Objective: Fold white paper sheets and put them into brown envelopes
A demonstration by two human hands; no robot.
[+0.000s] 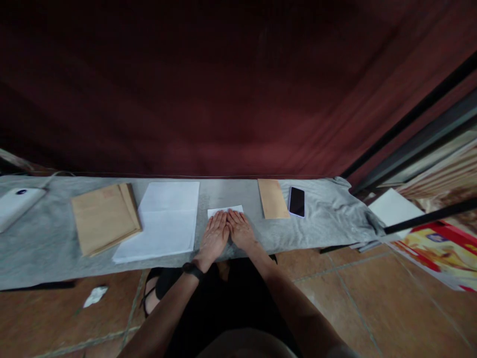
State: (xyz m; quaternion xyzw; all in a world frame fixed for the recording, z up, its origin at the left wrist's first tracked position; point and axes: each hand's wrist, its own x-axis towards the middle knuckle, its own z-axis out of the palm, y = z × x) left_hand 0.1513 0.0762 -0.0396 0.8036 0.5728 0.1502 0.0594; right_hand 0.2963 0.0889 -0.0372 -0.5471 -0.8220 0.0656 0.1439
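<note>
Both palms lie flat, side by side, on a small folded white paper (224, 208) at the middle of the cloth-covered bench. My left hand (215, 236), with a black band at the wrist, covers the paper's left part, fingers stretched out. Over its right part rests my right hand (241, 232), also flat, its thumb close to the left one. Only the paper's far edge shows; the rest is hidden under the hands. To the left lies a stack of larger white sheets (169, 223) with a crease across. A single brown envelope (273, 199) is to the right.
A stack of brown envelopes (106, 219) overlaps the white sheets. A phone (297, 202) lies beyond the single envelope. At far left sits a white device (18, 205) with a cable. A dark red wall (238, 99) rises behind the bench; a red-yellow box (439, 251) stands at right.
</note>
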